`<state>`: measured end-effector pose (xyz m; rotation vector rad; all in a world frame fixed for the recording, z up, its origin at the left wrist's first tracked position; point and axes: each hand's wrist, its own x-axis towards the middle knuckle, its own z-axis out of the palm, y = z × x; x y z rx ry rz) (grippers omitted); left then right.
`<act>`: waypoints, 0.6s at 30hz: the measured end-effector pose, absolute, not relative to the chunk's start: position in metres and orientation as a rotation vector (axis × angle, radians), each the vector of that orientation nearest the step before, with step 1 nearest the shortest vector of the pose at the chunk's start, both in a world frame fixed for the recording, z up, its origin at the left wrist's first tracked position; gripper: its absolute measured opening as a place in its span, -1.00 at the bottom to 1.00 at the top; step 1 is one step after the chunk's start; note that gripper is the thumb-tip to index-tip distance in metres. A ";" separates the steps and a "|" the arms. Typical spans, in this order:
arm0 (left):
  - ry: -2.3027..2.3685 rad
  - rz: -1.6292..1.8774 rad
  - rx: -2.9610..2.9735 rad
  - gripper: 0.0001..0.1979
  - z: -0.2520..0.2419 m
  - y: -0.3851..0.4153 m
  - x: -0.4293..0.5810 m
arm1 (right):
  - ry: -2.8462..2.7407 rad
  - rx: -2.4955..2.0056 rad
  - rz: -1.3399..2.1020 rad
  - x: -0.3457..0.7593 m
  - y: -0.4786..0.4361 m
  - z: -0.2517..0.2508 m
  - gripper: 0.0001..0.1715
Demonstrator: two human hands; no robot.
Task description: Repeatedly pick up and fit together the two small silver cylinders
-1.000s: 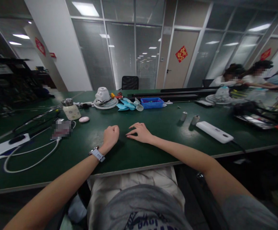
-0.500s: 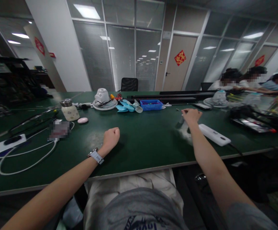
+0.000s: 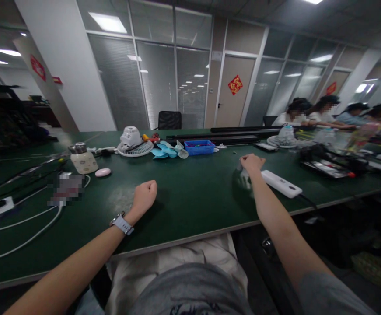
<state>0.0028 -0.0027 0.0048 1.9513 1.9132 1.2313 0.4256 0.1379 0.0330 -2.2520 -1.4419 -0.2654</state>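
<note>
My left hand point(image 3: 145, 195) is curled into a fist low over the green table point(image 3: 183, 192), a watch point(image 3: 122, 223) on its wrist. Nothing shows in that fist. Farther right, my right hand point(image 3: 253, 164) has its fingers bent together and pointing down at the tabletop; whether they pinch anything is hidden. A tiny pale piece point(image 3: 234, 152) lies just beyond those fingers, apart from them. Right beside that wrist is a white power strip point(image 3: 281, 183). Past both hands sit a blue basket point(image 3: 199, 148) with small items, light-blue fan blades point(image 3: 166, 150) and a white fan part point(image 3: 131, 142).
To the left stand a cream bottle point(image 3: 84, 161) and a pink oval case point(image 3: 103, 172), near a blurred device point(image 3: 66, 189) with a white cable. Long black bars point(image 3: 226, 138) lie at the back. Dark equipment point(image 3: 328, 162) occupies the right side. Several people sit at the far right.
The view has turned slightly to the right and upward, so the scene sits farther left. Both hands keep nearly the same pose and place over the table.
</note>
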 end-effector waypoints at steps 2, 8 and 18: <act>1.906 1.227 1.955 -0.71 0.005 -0.003 0.003 | -1.434 -2.253 -0.255 0.425 0.137 0.033 -0.62; 1.895 1.237 1.970 -0.71 0.005 -0.003 0.002 | -1.394 -2.211 -0.235 0.427 0.135 0.036 -0.58; 1.874 1.241 1.987 -0.72 0.005 -0.003 0.002 | -1.388 -2.289 -0.200 0.427 0.135 0.040 -0.61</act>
